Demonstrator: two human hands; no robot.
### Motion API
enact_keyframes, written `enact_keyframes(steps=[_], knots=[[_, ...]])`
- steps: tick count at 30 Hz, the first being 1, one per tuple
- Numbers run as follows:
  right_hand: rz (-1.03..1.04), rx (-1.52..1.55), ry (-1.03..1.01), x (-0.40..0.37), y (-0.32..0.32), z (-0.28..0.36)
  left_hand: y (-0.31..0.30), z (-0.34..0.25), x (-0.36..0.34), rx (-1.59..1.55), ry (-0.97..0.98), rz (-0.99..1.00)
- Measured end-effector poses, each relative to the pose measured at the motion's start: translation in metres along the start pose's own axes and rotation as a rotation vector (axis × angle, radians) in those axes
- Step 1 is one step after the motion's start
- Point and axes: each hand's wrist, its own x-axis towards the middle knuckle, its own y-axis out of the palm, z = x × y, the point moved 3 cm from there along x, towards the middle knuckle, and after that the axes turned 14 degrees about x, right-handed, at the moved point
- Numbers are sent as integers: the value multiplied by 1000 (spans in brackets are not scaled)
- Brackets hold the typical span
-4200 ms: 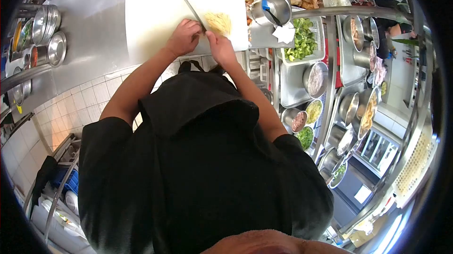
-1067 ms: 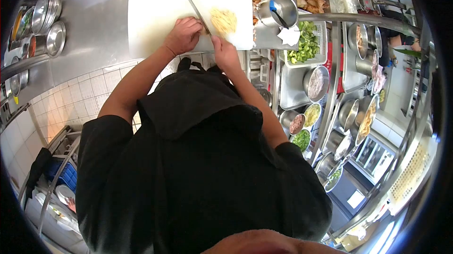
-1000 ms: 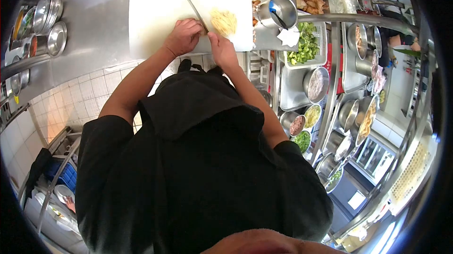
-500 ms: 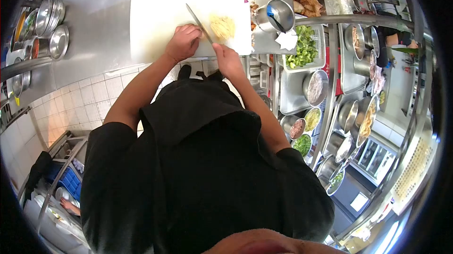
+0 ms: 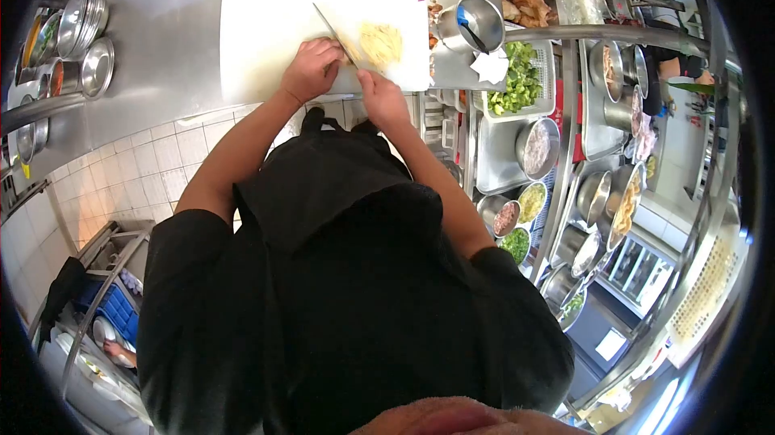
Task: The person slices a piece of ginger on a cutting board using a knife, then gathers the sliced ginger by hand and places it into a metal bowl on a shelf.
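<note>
A large white cutting board [image 5: 270, 15] lies on the steel counter. My right hand [image 5: 382, 97] is wrapped round the handle of a kitchen knife, whose long blade [image 5: 329, 25] points up and to the left across the board. Just left of the blade, my left hand [image 5: 312, 68] rests on the board with its fingers curled in. What lies under those fingers is mostly hidden. A pile of thin pale-yellow strips [image 5: 380, 44] sits right of the blade, and a few pale bits show close to the blade by my left fingertips.
Right of the board stands a steel pot [image 5: 478, 25] with a dark-handled utensil. Beyond it are a white basket of chopped greens [image 5: 517, 84], browned meat pieces [image 5: 529, 3] and several bowls of ingredients. Steel dishes [image 5: 84, 23] are at the left. Another person's hand [image 5: 119, 353] shows lower left.
The knife and my right hand have shifted slightly left and up. My left hand stays almost in place, fingers still curled beside the blade.
</note>
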Motion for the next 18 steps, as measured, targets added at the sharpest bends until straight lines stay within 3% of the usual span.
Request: enact_keyframes(steps=[11, 18], knots=[[27, -17, 21, 14, 3, 6, -4, -5, -2, 25, -16, -25], [24, 128, 165, 26, -14, -3, -12, -5, -3, 18, -10, -110]])
